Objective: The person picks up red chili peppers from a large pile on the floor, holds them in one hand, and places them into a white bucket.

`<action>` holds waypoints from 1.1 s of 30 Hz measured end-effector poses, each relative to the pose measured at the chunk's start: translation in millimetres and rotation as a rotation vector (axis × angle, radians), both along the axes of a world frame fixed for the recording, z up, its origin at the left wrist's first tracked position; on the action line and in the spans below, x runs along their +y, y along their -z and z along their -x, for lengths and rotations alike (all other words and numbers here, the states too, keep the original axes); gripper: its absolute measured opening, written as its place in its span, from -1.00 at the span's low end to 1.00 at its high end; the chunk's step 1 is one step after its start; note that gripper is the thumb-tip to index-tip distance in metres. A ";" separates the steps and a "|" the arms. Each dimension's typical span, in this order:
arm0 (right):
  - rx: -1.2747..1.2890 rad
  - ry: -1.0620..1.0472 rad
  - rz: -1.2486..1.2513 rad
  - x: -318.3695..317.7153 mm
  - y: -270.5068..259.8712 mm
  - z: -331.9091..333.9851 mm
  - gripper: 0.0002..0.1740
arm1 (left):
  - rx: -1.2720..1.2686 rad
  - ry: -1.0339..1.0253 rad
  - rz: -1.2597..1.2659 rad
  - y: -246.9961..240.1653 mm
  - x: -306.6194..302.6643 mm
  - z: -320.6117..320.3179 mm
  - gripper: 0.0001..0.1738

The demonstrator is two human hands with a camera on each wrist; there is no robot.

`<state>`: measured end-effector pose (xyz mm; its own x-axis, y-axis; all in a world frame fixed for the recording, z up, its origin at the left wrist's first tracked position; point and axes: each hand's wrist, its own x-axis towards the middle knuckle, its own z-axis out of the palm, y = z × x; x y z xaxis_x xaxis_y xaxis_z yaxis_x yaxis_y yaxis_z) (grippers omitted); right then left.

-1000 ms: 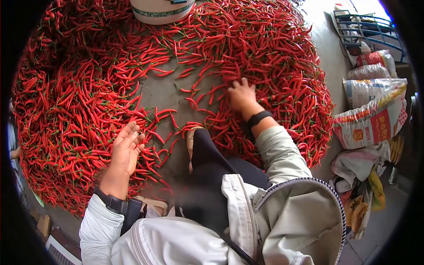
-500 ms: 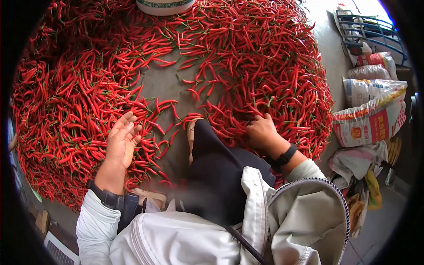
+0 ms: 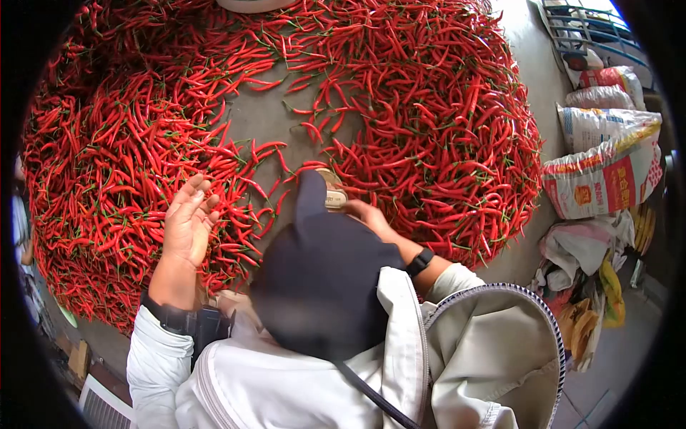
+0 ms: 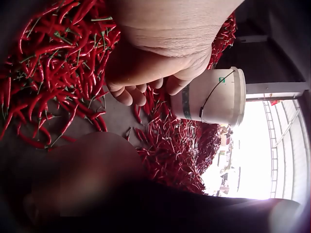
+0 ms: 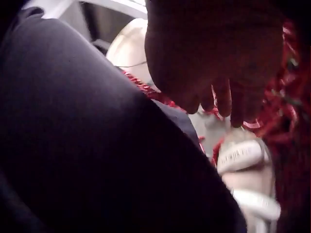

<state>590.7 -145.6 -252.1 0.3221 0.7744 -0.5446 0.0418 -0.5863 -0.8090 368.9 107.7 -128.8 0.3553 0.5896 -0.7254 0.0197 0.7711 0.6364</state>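
Red chili peppers with green stems lie in a big heap on the left (image 3: pixel 107 186) and another on the right (image 3: pixel 443 136). Palm up, my left hand (image 3: pixel 187 222) hovers by the edge of the left heap, its fingers loosely bent and nothing in them. My right hand (image 3: pixel 371 218) is down beside my raised leg in dark trousers (image 3: pixel 321 272), fingertips close to the strap of a light sandal (image 3: pixel 334 199) on my foot. The right wrist view shows that hand (image 5: pixel 209 53) dark, its fingers extended just above the sandal (image 5: pixel 243 155), holding no pepper.
A strip of grey floor (image 3: pixel 261 118) with stray peppers runs between the heaps. A white bucket (image 4: pixel 214 97) with a wire handle stands at the far side. Printed sacks (image 3: pixel 607 171) and crumpled bags (image 3: pixel 586 257) line the right, near a blue metal rack (image 3: pixel 593 32).
My right hand has drawn back from the right heap, toward me and then left to my foot. My right leg has risen and shifted left. The left hand has barely moved.
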 end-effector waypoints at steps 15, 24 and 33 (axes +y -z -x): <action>-0.806 -0.614 0.270 -84.7 46.2 54.0 -0.29 | 0.036 -0.042 -0.066 -19.1 -30.6 29.5 -0.62; -0.867 -0.353 0.111 44.9 -15.6 -26.4 -0.86 | 0.003 -0.008 -0.100 -16.6 -25.3 15.9 -0.63; -0.880 -0.260 0.309 135.5 73.7 -71.7 -0.61 | 0.016 -0.006 -0.011 -4.7 -25.4 2.4 -0.67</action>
